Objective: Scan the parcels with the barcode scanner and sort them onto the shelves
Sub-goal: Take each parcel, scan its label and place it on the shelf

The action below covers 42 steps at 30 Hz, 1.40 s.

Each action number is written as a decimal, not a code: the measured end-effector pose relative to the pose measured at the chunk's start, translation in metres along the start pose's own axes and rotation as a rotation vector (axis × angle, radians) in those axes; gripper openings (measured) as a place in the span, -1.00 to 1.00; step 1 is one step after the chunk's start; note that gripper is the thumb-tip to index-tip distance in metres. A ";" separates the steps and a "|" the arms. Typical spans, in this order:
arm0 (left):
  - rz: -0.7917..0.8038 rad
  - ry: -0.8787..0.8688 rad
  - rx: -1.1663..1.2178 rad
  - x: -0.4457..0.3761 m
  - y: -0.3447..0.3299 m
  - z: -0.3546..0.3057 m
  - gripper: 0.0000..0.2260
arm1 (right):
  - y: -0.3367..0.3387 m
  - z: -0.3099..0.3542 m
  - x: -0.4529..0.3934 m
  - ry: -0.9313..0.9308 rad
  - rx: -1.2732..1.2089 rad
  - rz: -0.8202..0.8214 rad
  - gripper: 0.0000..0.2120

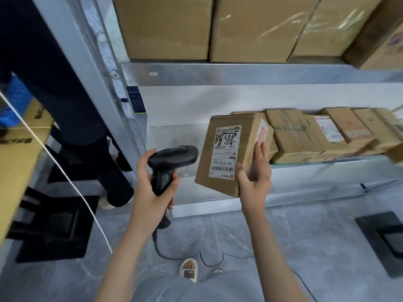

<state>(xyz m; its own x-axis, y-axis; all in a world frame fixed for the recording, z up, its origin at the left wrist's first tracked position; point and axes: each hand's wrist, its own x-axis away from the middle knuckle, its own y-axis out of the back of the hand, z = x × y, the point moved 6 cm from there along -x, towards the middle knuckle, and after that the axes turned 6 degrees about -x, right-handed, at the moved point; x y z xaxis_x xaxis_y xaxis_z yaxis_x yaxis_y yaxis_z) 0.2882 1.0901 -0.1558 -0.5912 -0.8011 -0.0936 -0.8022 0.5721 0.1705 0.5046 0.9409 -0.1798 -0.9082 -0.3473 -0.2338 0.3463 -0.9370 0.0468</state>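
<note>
The scanning step is in hand. The left hand [152, 184] grips the black barcode scanner [172, 162] by its handle, its head aimed toward the cardboard parcel [226, 153]. The right hand [254, 177] holds that parcel by its lower right corner, in the air in front of the middle shelf [174, 138], shipping label [224, 151] facing the scanner. Next, I judge, the beam must meet the barcode at the label's lower end; then the parcel goes beside the small boxes [305, 136] already shelved.

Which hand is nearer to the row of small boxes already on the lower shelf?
The right hand. It grips the labelled parcel just in front of the row of boxes. The left hand holds the scanner, farther left.
</note>
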 end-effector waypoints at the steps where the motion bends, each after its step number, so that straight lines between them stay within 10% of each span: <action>1: 0.015 0.006 -0.010 0.002 0.000 0.000 -0.33 | 0.001 0.002 0.002 0.028 0.040 -0.010 -0.30; 42: 0.070 0.068 -0.091 0.046 -0.001 -0.007 -0.31 | 0.011 0.020 0.022 0.105 0.162 -0.071 -0.31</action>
<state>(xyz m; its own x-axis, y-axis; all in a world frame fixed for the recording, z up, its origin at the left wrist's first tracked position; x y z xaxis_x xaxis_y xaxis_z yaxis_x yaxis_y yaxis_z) 0.2626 1.0514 -0.1536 -0.6357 -0.7718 -0.0119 -0.7467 0.6110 0.2629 0.4833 0.9221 -0.1647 -0.8968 -0.2817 -0.3412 0.2318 -0.9560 0.1800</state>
